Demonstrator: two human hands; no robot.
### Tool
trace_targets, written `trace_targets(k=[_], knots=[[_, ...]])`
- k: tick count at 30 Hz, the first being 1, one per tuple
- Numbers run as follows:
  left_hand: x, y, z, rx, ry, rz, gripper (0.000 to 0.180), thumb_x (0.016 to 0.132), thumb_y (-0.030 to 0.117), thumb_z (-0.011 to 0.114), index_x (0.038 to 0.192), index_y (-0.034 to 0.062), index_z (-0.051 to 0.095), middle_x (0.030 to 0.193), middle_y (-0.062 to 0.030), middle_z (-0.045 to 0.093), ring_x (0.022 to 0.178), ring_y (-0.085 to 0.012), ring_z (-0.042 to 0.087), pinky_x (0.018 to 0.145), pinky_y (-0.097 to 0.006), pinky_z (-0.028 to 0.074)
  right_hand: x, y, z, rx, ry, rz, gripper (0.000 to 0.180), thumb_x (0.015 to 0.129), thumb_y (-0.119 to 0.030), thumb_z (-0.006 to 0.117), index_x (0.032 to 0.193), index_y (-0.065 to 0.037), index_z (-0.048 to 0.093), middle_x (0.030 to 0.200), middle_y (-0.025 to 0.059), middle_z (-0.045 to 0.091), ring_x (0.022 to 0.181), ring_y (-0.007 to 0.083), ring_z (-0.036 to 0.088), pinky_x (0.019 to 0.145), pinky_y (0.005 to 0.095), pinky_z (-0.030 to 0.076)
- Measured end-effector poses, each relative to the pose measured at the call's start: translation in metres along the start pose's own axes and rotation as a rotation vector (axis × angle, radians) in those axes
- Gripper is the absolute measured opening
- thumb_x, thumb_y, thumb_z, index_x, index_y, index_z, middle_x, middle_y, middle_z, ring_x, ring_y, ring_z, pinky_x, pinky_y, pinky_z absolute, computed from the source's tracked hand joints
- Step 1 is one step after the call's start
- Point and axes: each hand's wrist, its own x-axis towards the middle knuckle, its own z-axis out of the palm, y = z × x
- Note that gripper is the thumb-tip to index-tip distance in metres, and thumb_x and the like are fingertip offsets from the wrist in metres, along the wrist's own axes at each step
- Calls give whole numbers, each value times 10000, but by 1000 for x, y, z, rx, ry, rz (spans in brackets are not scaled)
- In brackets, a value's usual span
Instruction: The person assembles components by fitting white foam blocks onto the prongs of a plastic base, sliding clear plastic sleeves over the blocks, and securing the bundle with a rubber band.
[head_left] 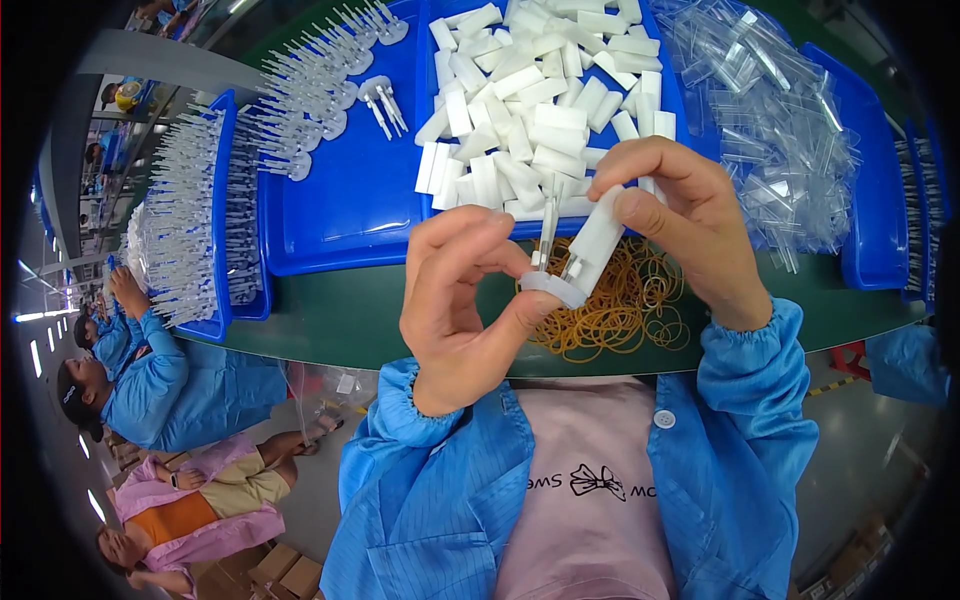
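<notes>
Both hands meet above the near edge of the green bench [330, 335], taken here as the landmark. The left hand [462, 305] pinches a white flanged plastic piece [553, 287] by its round base, fingers closed narrowly on it so that its thin prongs stand upward. The right hand [680, 225] grips a white cylindrical cap [598, 238] between thumb and forefinger, tilted and touching the prongs, apparently so that the two parts line up; whether it is already seated cannot be told. On the bench just beyond the hands lies a loose heap of yellow rubber bands [620, 300]. Further back on the bench, a blue tray [340, 200] holds a pile of white caps [540, 90], close behind the working hands, with two spare flanged pieces [380, 100] beside it. Toward the bench's right end lies a heap of clear plastic sleeves [780, 130]; toward its left end stand rows of assembled pronged pieces [190, 220]. Off the bench's left end, other workers in blue coats [160, 390] sit.
</notes>
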Motion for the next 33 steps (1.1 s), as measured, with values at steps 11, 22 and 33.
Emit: trace_targets(k=[11, 22, 33], knots=[[-3, -2, 0, 109, -85, 172, 537, 669, -38, 758, 1155, -14, 530, 1155, -154, 454, 799, -159, 585, 716, -269, 499, -6, -5, 3, 70, -163, 35, 163, 847, -171, 659, 883, -16, 625, 866, 25, 614, 843, 90, 550, 785, 242, 427], [-4, -3, -2, -5, -56, 118, 546, 689, -14, 757, 1178, -25, 515, 1183, -149, 428, 822, -175, 595, 723, -286, 513, -20, 6, 23, 252, -61, 3, 119, 869, -107, 623, 941, -19, 587, 942, 44, 598, 873, 94, 550, 799, 240, 434], [-5, -4, -15, 11, -104, -105, 302, 728, 3, 738, 1002, -25, 614, 1004, -114, 582, 869, -165, 603, 773, -276, 515, 6, -16, 10, -267, 19, -157, 189, 869, -154, 600, 1002, -20, 610, 953, 66, 614, 915, 155, 553, 833, 292, 418]])
